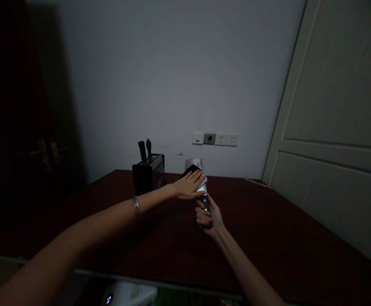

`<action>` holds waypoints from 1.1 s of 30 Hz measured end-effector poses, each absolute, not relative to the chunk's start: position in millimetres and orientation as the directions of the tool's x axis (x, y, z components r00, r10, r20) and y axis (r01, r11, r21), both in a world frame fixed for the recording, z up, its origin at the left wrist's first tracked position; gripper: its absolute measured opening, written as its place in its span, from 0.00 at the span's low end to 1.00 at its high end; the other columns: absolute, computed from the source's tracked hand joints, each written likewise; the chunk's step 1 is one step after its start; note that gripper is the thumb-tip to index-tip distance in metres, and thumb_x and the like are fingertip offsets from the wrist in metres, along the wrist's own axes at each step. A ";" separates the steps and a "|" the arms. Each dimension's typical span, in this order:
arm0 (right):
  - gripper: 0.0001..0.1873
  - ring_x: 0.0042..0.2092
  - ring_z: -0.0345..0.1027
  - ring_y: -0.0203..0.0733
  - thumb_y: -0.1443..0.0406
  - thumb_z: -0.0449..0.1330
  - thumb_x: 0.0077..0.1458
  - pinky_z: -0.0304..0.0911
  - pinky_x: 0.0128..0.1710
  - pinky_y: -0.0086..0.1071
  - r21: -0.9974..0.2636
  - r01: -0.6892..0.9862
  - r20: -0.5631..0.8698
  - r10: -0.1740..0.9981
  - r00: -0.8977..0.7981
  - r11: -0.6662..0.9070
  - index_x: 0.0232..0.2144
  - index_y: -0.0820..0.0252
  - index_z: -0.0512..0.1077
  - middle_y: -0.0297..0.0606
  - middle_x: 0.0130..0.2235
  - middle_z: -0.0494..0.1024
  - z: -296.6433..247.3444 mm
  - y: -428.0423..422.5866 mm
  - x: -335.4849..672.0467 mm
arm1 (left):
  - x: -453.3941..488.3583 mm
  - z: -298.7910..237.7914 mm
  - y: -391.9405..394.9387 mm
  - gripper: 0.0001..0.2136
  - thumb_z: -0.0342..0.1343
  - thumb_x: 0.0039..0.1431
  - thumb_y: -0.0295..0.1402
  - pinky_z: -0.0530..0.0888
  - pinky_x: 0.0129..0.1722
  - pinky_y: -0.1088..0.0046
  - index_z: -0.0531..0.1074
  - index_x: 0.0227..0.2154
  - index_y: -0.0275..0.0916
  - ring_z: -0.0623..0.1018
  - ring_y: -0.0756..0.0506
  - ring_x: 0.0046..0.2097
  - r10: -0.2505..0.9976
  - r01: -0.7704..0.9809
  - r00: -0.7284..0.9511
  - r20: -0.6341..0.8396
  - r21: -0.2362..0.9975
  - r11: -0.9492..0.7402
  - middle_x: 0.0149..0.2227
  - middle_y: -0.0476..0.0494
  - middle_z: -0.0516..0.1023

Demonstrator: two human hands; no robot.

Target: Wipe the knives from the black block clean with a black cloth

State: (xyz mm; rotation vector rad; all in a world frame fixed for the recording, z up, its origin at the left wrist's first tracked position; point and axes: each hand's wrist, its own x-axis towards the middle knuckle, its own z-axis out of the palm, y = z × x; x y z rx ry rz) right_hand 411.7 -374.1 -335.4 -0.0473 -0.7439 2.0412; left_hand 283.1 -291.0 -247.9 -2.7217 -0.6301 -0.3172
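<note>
My right hand (211,216) is closed around the black riveted handle of a cleaver (194,163), whose broad metal blade points up and away from me. Over the blade lies my left hand (190,185), its fingers fairly straight, holding a dark cloth (190,170) with a pale edge against the metal. Hand and cloth hide the blade's middle. Left of the hands stands a black knife block (149,172), with two dark handles rising from its top.
A dark red-brown table (172,246) spreads under my arms. Behind it, wall sockets (226,140) sit on a pale wall. A light panelled door (338,178) slants along the right side. Below the front edge is a white object (131,293) with a lit display.
</note>
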 end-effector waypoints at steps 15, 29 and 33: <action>0.23 0.12 0.35 0.20 0.51 0.47 0.55 0.39 0.10 0.16 -0.492 -0.758 0.294 0.738 -0.608 -0.429 0.19 0.62 0.59 0.21 0.13 0.51 -336.9 -371.6 417.4 | 275.4 -256.8 -305.4 0.32 0.30 0.60 0.51 0.41 0.60 0.62 0.40 0.61 0.35 0.36 0.43 0.63 0.342 0.409 0.902 0.263 -0.272 -0.871 0.64 0.38 0.34; 0.24 0.12 0.35 0.20 0.50 0.45 0.56 0.39 0.10 0.15 -0.460 -0.769 0.304 0.735 -0.606 -0.443 0.19 0.62 0.57 0.20 0.13 0.49 -338.3 -370.1 417.4 | 274.4 -251.2 -294.5 0.31 0.29 0.61 0.49 0.41 0.60 0.59 0.42 0.61 0.33 0.36 0.41 0.63 0.402 0.444 0.886 0.231 -0.172 -0.879 0.64 0.37 0.33; 0.23 0.12 0.36 0.21 0.51 0.44 0.57 0.39 0.11 0.15 -0.455 -0.778 0.329 0.730 -0.599 -0.433 0.20 0.61 0.57 0.20 0.13 0.49 -335.8 -372.0 417.7 | 271.9 -247.9 -310.9 0.26 0.26 0.64 0.41 0.45 0.60 0.65 0.42 0.61 0.32 0.42 0.46 0.63 0.347 0.373 0.908 0.236 -0.070 -0.925 0.63 0.39 0.41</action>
